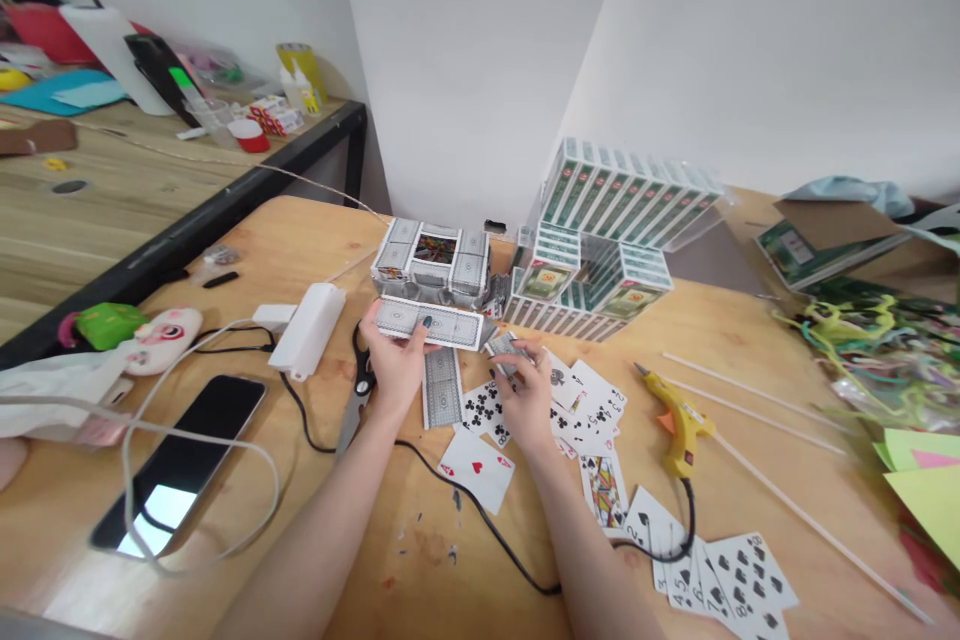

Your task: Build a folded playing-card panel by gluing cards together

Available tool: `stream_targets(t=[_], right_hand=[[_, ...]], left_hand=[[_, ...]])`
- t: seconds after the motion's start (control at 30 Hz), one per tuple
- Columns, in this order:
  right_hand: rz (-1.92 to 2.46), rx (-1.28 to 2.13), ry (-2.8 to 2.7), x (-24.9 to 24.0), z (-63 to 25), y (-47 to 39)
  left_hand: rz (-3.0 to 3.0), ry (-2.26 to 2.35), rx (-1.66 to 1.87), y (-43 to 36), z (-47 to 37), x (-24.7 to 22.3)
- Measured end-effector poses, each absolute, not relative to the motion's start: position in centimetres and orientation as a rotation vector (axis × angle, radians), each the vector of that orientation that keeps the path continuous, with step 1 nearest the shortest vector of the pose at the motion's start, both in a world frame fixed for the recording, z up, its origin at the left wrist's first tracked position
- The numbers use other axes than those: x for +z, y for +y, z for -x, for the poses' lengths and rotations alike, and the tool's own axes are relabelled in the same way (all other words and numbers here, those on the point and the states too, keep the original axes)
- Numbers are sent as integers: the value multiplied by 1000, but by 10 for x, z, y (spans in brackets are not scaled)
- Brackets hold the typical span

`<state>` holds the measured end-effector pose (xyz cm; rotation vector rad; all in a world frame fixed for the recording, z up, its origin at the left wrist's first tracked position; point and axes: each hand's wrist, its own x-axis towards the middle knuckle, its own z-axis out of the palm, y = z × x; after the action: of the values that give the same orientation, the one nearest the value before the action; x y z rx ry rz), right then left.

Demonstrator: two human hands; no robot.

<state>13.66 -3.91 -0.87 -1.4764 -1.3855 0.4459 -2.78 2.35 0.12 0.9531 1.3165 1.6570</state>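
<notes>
My left hand (397, 360) grips a long strip of joined playing cards (442, 324), back pattern up, with the thumb on top. To its right, my right hand (523, 390) pinches a small grey-backed card piece (506, 348), partly covered by the fingers. Just beyond the strip stands a box-like structure made of playing cards (431, 260), with an opening in its top. Black-handled scissors (363, 378) lie beside my left wrist. Between and under my hands are loose cards, among them a face-down card (442, 387) and an ace of hearts (478, 468).
Stacked card boxes (592, 270) stand at the back. A yellow glue gun (679, 420) with glue sticks (757, 407) lies at right, near fanned cards (742, 580). At left are a phone (187, 460), a white power strip (307, 330) and looping cables. Another black cord runs beneath my forearms.
</notes>
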Motion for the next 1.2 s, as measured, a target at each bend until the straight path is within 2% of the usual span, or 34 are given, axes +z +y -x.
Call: stream_targets(t=[1.2], right_hand=[[1321,294,-1516,-4,-134,-42]], left_hand=[[-989,1315,1670,25,26,0]])
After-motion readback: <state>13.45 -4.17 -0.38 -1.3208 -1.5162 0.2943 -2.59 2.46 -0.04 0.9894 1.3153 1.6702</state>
